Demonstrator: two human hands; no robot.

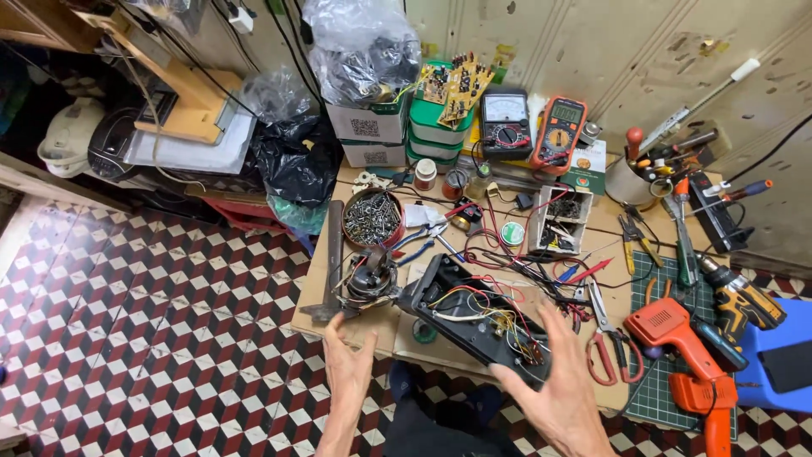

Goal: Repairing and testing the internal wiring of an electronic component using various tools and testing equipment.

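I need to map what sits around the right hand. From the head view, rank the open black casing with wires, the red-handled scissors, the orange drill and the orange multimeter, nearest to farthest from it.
From the right hand:
1. Open black casing with wires, right at its fingertips, to the left.
2. Red-handled scissors, just right of the fingers.
3. Orange drill, farther right on the green mat.
4. Orange multimeter, at the back by the wall.

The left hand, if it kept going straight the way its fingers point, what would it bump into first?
Probably the small motor with copper windings, just beyond the left hand; its fingertips already look almost against it, though depth is unclear.
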